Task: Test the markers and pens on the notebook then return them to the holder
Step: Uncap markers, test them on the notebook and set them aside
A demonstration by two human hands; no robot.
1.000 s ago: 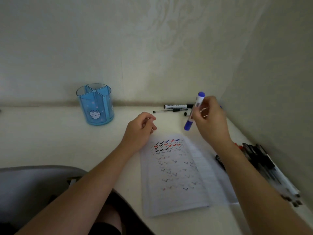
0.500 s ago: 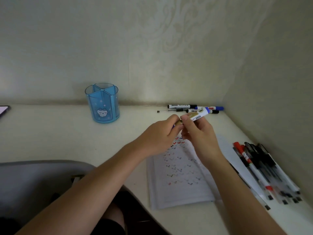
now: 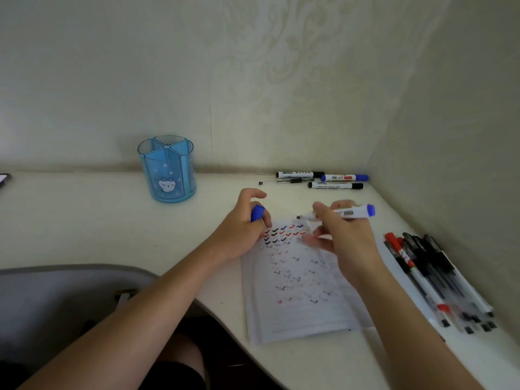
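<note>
The right grip (image 3: 343, 237) pinches the uncapped marker (image 3: 347, 213) mid-barrel, holding it level above the notebook (image 3: 298, 299). The left grip (image 3: 242, 229) curls round its cap (image 3: 256, 213). It looks like light, stiff, smooth plastic. I'd hold nearer the tip and press gently.

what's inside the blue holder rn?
The translucent blue plastic cylindrical pen holder shows only its inner dividers; no pens or markers stick out above the rim. The compartment floors are hidden by tinted walls, so small items cannot be ruled out.
</note>
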